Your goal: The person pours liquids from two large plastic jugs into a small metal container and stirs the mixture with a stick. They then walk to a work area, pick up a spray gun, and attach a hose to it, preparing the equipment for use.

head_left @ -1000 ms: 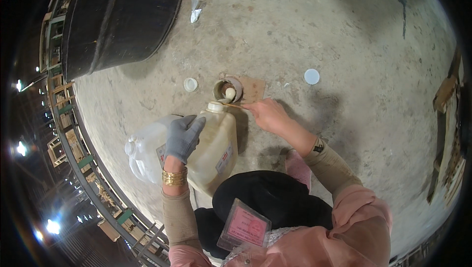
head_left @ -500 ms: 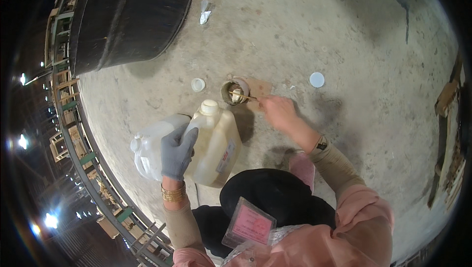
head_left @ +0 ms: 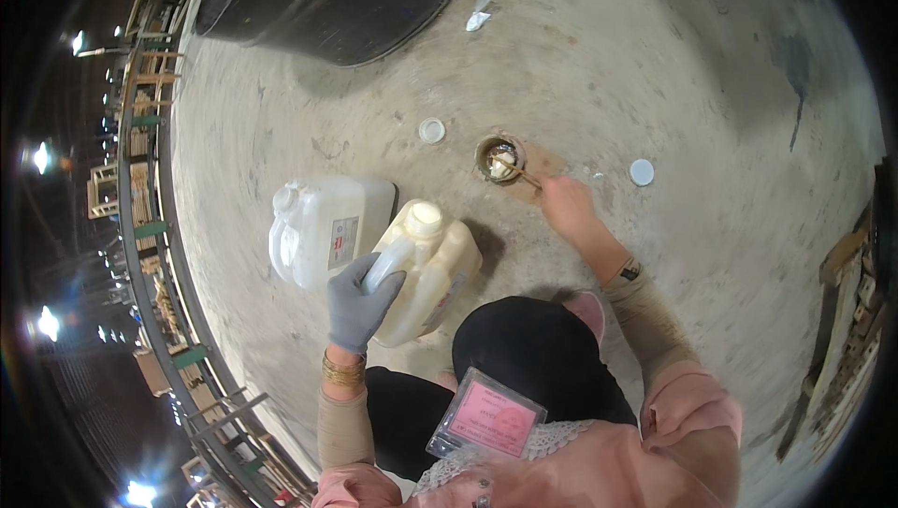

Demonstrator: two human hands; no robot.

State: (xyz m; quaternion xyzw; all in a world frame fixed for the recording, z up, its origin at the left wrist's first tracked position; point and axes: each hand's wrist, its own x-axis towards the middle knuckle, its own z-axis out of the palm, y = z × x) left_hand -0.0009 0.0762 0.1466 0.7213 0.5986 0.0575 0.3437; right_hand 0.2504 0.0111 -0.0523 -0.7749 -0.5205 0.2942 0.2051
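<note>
My left hand (head_left: 363, 300), in a grey glove, is closed round the handle of a yellowish plastic jug (head_left: 418, 307) with its white cap on. The jug leans over; whether its base touches the floor I cannot tell. Bare, my right hand (head_left: 572, 212) pinches a thin wooden stick (head_left: 524, 175). The stick's far end is inside a small round pot (head_left: 485, 164), against a white lump (head_left: 502, 166) in dark contents. Under and beside the pot lies a piece of brown cardboard (head_left: 543, 164). Left of the held jug stands a clear-white jug (head_left: 323, 227), also capped.
A white ring-shaped lid (head_left: 431, 130) and a pale round lid (head_left: 642, 172) lie on the concrete floor. Farther off are a crumpled white scrap (head_left: 478, 20) and a large black barrel (head_left: 337, 3). Wooden boards (head_left: 842, 349) are stacked at the right; a long metal rack (head_left: 150, 227) curves along the left.
My left hand now wraps the yellowish jug's handle, and that jug has turned and shifted away from the other jug. The stick stays in the pot. The whole view has swung.
</note>
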